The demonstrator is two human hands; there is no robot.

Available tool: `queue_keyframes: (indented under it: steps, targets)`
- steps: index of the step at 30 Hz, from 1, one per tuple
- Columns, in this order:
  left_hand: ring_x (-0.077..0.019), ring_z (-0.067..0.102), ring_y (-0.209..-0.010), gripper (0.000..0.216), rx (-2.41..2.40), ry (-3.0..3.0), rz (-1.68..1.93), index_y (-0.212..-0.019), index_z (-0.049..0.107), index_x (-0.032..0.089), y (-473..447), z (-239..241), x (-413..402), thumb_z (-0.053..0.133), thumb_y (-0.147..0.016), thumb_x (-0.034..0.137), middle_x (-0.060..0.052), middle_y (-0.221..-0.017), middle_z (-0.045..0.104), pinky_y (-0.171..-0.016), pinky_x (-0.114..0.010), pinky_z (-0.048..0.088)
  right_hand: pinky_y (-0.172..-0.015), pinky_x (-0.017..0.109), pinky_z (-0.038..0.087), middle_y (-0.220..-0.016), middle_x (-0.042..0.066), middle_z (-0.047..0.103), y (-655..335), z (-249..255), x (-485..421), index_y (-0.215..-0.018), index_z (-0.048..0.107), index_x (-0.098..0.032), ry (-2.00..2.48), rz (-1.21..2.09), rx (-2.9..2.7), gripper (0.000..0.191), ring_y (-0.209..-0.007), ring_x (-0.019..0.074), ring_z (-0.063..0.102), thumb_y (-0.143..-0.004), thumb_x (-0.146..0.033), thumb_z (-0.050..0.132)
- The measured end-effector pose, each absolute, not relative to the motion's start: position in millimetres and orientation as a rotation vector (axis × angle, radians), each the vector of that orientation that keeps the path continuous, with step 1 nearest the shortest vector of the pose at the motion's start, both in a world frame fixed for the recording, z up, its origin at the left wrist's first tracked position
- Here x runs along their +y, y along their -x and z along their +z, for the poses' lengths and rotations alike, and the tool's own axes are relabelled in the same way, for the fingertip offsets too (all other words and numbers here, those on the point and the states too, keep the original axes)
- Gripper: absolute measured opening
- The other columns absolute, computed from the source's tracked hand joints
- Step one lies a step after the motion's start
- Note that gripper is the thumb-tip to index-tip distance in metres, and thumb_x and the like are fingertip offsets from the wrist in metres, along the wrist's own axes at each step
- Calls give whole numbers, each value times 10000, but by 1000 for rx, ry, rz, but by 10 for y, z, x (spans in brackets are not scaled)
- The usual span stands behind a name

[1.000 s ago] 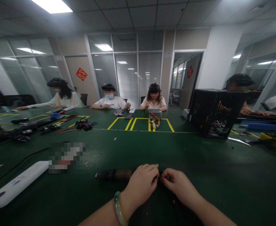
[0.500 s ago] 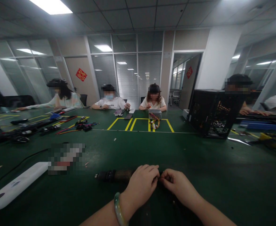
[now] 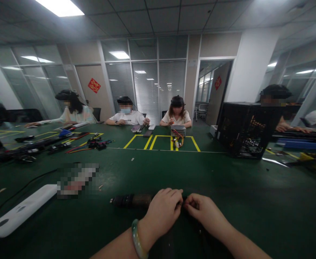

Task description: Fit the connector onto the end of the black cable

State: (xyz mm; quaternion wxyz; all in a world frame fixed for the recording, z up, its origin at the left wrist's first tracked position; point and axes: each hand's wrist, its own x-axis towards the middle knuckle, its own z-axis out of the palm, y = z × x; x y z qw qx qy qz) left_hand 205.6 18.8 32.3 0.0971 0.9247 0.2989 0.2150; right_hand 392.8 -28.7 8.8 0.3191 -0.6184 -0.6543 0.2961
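- The left hand (image 3: 165, 208) lies over the inner end of a dark cylindrical tool (image 3: 136, 200), fingers curled down; whether it grips the tool cannot be told.
- The right hand (image 3: 208, 212) is bent in a pinch just beside the left fingertips; what sits between its thumb and forefinger is too small and dark to tell.
- The tool lies flat, its bare length pointing left from the left hand; the hand itself hides the other end.
- Left of the left hand, nearer the edge of view, is a white elongated device (image 3: 23, 212), with a black cable (image 3: 25, 190) running behind it.
- Ahead and left of the hands lie tangled, multicoloured cables (image 3: 95, 143).
- Straight ahead, well apart from the hands, stands a grey power supply unit (image 3: 178, 129), its wires spilling forward.
- Ahead and right of the right hand, a black computer case (image 3: 245, 129) partly blocks the view of a seated person (image 3: 275, 94).
- The tool has a ringed black collar, a brownish barrel and a small metallic tip; the case has a perforated panel; a smooth green bangle (image 3: 139, 239) circles the left wrist.
- The green counter (image 3: 158, 169) carries yellow tape lines (image 3: 195, 144) ahead of the hands.
- Beyond it are glass partitions with blinds (image 3: 145, 90), below ceiling panels.
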Motion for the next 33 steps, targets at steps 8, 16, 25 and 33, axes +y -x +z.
queue_keyframes:
  steps: [8,16,25,33]
  targets:
    - [-214,551,-1065,101,855,-2727,663,-930,585,219,-2039,312,199,574,-854,153,-1,-1235,604,-915,-389,408,-571,206,381,-741,-6,687,-3921,123,-304,-830,670,-196,1628,799,-1716,121,-670,149,612,-854,-265,574]
    - [-208,557,-1063,109,872,-2713,679,-948,622,230,-2045,295,205,566,-877,168,-6,-1197,624,-925,-387,407,-575,205,384,-748,-2,684,-3925,79,-292,-834,664,-190,1606,799,-1699,136,-681,150,615,-863,-281,568]
    - [-197,571,-1020,101,869,-2704,697,-918,624,222,-2063,247,230,567,-873,152,-1,-1126,648,-917,-371,422,-562,208,364,-719,-10,671,-3938,-18,-247,-812,669,-204,1625,752,-1699,123,-655,148,600,-853,-288,589]
    - [-202,560,-1057,157,940,-2694,701,-965,575,215,-2056,263,210,597,-822,157,-12,-1205,605,-947,-362,421,-558,210,360,-734,-14,679,-3910,41,-287,-831,667,-219,1654,761,-1682,119,-661,148,607,-866,-287,575]
